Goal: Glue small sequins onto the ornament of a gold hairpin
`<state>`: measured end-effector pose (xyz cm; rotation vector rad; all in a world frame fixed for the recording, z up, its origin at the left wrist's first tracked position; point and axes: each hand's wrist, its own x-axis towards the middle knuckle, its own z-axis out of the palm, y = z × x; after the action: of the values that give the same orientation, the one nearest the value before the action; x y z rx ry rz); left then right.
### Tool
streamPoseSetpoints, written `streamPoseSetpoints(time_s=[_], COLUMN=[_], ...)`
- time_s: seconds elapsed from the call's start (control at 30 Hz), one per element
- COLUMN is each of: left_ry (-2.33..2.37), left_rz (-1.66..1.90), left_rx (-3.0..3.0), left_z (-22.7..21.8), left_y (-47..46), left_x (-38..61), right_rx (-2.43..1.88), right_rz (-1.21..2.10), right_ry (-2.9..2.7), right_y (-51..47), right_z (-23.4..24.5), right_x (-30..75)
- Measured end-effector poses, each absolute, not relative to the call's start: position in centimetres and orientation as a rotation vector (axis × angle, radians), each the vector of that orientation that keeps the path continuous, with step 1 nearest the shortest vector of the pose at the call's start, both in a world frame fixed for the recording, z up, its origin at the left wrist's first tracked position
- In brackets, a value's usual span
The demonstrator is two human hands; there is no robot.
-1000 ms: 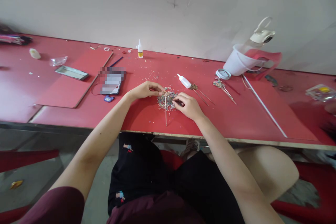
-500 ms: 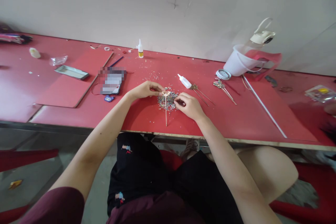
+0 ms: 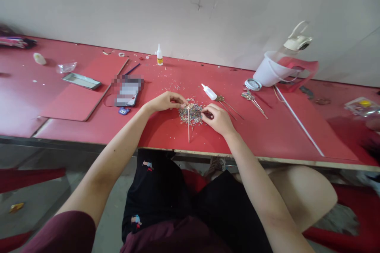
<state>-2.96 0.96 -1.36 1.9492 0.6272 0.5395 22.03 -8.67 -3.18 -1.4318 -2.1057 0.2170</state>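
Observation:
A long gold hair stick [image 3: 188, 126] lies on the red table [image 3: 166, 130], its ornate head resting on a small heap of tiny coloured chips [image 3: 192, 114]. My left hand [image 3: 164, 101] is pinched at the head of the stick, fingers closed on it. My right hand [image 3: 218, 118] sits at the heap's right edge with fingers curled in a pinch around a small dark tool or piece that I cannot make out.
A small white glue bottle [image 3: 209, 91] lies just behind the heap, with finished hair sticks [image 3: 227, 104] [image 3: 253, 101] to its right. A white bucket [image 3: 268, 72] and pink item stand at the back right. An upright glue bottle [image 3: 159, 56], a phone [image 3: 127, 93] and a metal tray [image 3: 81, 81] are at the left.
My right hand has shifted slightly right and down at the edge of the heap. The left hand and the stick have barely moved.

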Motion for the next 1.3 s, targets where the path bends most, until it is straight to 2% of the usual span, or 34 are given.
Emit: streamPoseSetpoints(time_s=[0.3,0.6,0.87,1.3], left_ry=[0.662,0.641,0.693,0.674], left_rz=[0.529,0.519,0.494,0.473], left_rx=[1.94,1.966,1.994,1.994], left_z=[-0.8,-1.6,-1.1,-1.6], left_y=[0.6,1.2,0.9,1.3], left_x=[-2.8,-3.0,-2.9,-2.9], right_rx=[-1.302,-1.413,-1.326,-1.341], right_rz=[0.377,0.252,0.37,0.351], right_ry=[-2.209,-2.101,-2.192,-2.141], right_y=[-9.1,-8.6,-9.0,-9.1], right_z=[-2.6,-3.0,-2.5,-2.1], right_x=[21.6,22.1,22.1,22.6])
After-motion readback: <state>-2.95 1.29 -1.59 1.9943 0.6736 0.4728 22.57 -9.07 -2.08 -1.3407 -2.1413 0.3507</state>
